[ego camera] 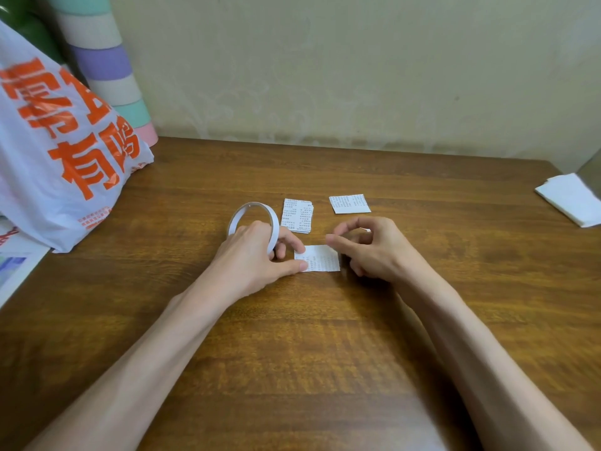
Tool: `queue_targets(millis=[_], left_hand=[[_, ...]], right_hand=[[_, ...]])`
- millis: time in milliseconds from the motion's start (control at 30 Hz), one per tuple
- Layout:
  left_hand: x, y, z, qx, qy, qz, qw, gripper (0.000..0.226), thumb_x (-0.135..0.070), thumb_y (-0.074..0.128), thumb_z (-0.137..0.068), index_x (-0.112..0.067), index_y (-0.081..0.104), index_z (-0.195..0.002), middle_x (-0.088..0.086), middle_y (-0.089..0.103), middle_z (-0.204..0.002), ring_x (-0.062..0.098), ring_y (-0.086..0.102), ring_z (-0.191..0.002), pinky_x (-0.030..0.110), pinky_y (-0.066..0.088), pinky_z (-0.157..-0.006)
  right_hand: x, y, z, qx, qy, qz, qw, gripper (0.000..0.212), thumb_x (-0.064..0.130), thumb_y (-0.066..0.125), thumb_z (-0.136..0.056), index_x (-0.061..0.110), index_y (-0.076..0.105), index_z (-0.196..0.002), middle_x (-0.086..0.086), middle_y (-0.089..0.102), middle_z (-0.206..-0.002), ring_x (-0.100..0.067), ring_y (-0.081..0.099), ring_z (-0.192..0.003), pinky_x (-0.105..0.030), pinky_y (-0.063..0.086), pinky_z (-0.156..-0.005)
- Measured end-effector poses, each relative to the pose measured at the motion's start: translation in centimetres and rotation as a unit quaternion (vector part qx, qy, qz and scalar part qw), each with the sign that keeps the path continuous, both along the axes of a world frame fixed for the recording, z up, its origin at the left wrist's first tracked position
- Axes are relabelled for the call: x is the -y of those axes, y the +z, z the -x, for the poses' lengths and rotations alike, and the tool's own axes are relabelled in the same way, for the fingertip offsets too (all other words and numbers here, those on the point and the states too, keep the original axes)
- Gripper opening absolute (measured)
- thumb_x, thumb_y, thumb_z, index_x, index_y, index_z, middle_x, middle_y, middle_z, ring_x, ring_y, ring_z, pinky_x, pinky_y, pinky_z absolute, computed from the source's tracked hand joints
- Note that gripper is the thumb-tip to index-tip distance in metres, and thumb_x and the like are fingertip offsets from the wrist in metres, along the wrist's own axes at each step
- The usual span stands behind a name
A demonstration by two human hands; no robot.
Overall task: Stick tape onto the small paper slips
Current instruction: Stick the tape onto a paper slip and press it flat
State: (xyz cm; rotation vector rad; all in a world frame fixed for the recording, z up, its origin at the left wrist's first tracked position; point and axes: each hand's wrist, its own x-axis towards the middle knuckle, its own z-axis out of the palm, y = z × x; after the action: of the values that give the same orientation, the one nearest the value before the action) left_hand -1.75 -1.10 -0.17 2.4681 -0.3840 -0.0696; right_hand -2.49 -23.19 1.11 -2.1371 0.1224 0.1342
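Left hand [253,255] grips the tape roll [253,208], thumb pinning the slip [320,259] at frame centre on the tabletop [325,353]; right hand [367,249] is curled at the slip's right edge, can't tell if it's pinching tape; risk: thumb slides, slip skews, tape lands crooked or wrinkled.

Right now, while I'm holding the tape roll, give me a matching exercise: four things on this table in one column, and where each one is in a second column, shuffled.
Things:
1. tape roll
2. stack of slips
3. plastic bag
4. folded white paper

Places:
A. right edge of the table
B. left side, orange print
C. gripped by the left hand
D. lying flat, just right of the tape roll

Pairs: 1-C, 2-D, 3-B, 4-A
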Motion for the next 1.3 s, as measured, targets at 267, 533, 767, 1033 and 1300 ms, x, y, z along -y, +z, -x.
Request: queue_targets(millis=[267, 533, 767, 1033, 1300], left_hand=[[0.1, 0.3, 0.2, 0.001, -0.003, 0.002, 1.000, 0.020, -0.049, 0.082, -0.084, -0.041, 0.075, -0.101, -0.010, 0.061, -0.075, 0.006, 0.053, -0.060, 0.021, 0.039, -0.058], [-0.1, 0.5, 0.4, 0.006, -0.007, -0.018, 1.000, 0.027, -0.052, 0.081, -0.084, -0.042, 0.073, -0.107, -0.014, 0.061, -0.088, 0.006, 0.061, -0.076, 0.024, 0.047, -0.064], [0.0, 0.5, 0.7, 0.027, -0.009, -0.040, 0.999, 0.029, -0.054, 0.079, -0.084, -0.043, 0.072, -0.110, -0.015, 0.060, -0.087, 0.003, 0.060, -0.077, 0.023, 0.049, -0.065], [-0.4, 0.3, 0.8, 0.048, -0.015, -0.020, 0.999, 0.024, -0.052, 0.080, -0.084, -0.041, 0.073, -0.105, -0.013, 0.060, -0.080, 0.004, 0.056, -0.064, 0.023, 0.046, -0.062], [-1.0, 0.0, 0.3, 0.112, 0.076, 0.077, 0.988, 0.010, -0.030, 0.072, -0.096, -0.029, 0.074, -0.086, -0.007, 0.052, -0.057, 0.010, 0.051, -0.053, 0.021, 0.037, -0.056]], right_hand=[[-1.1, -0.8, 0.3, 0.061, 0.013, 0.083, 0.995, 0.039, 0.046, 0.092, -0.076, 0.025, 0.065, -0.095, 0.008, 0.062, -0.057, -0.002, 0.054, -0.054, -0.027, 0.042, -0.062], [-0.2, -0.9, -0.1, 0.049, 0.038, 0.047, 0.997, 0.030, 0.025, 0.091, -0.081, 0.024, 0.068, -0.099, 0.011, 0.060, -0.053, 0.001, 0.054, -0.048, -0.021, 0.047, -0.062], [0.2, -0.7, 0.2, 0.067, 0.051, -0.030, 0.996, 0.023, 0.035, 0.085, -0.087, 0.023, 0.071, -0.101, 0.006, 0.067, -0.066, -0.002, 0.056, -0.053, -0.031, 0.055, -0.070], [-0.8, -1.0, -1.0, 0.146, 0.020, 0.022, 0.989, 0.007, 0.032, 0.079, -0.092, 0.029, 0.073, -0.090, 0.007, 0.068, -0.077, -0.003, 0.055, -0.054, -0.023, 0.047, -0.064], [-2.8, -0.8, -3.7, 0.230, 0.061, 0.192, 0.952, 0.021, 0.036, 0.070, -0.099, 0.032, 0.079, -0.118, 0.003, 0.066, -0.113, -0.014, 0.054, -0.113, -0.030, 0.043, -0.092]])
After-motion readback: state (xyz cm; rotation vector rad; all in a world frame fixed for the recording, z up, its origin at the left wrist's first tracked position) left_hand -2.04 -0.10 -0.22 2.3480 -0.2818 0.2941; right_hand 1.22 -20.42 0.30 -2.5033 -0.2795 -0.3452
